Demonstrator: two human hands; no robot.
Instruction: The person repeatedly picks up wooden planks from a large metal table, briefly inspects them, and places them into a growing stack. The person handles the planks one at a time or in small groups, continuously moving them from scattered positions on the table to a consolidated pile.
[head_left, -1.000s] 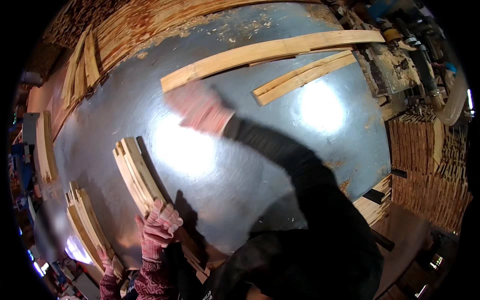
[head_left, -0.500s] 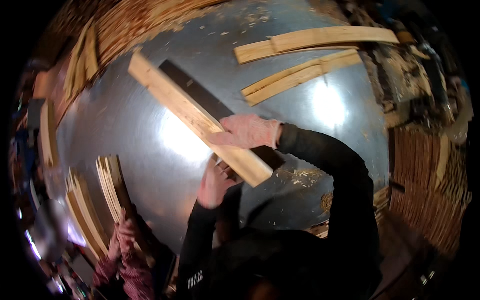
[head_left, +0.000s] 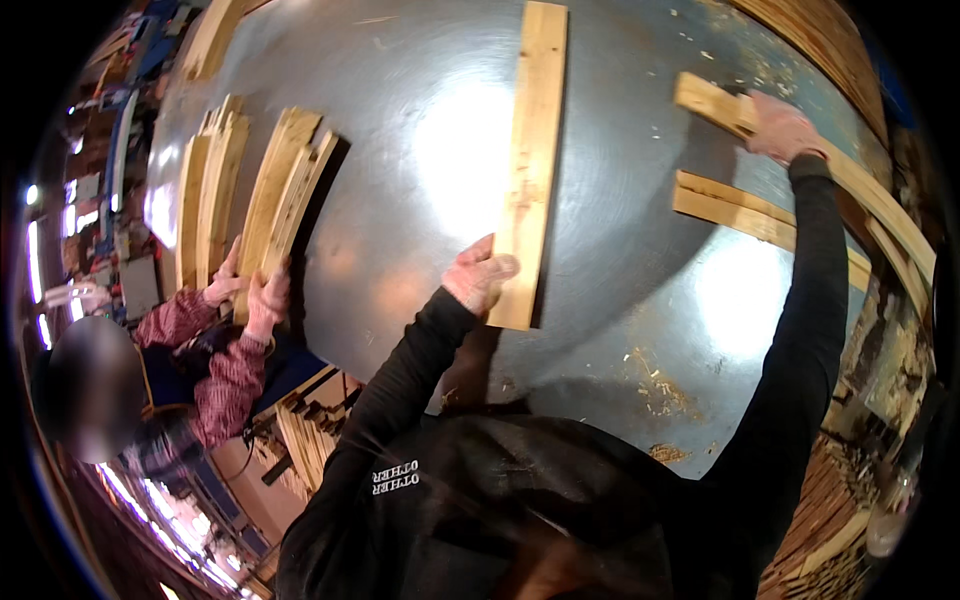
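Note:
A long pale wooden board (head_left: 535, 130) lies on the metal-topped table, pointing away from me. My left hand (head_left: 480, 275), in a pinkish glove, is closed on the left edge of its near end, thumb on top. Far to the right, my right hand (head_left: 785, 128), gloved alike, reaches over another wooden board (head_left: 708, 100) and grips it near its left part; the fingertips are partly hidden. Just nearer than that one rests a further wooden board (head_left: 735, 210), touched by neither hand and partly covered by my right forearm.
At the left a co-worker in striped sleeves (head_left: 225, 385) has both gloved hands on a group of boards (head_left: 275, 190). More boards (head_left: 215, 190) stand beside these. Wood shavings (head_left: 660, 390) are scattered on the metal table (head_left: 400, 250). Stacked wood strips (head_left: 820, 530) are at the lower right.
My view has swung left. The board held in both hands, slanted before, now lies straight ahead on the table under my left hand. My right hand has let go of it and taken hold of a board at the right.

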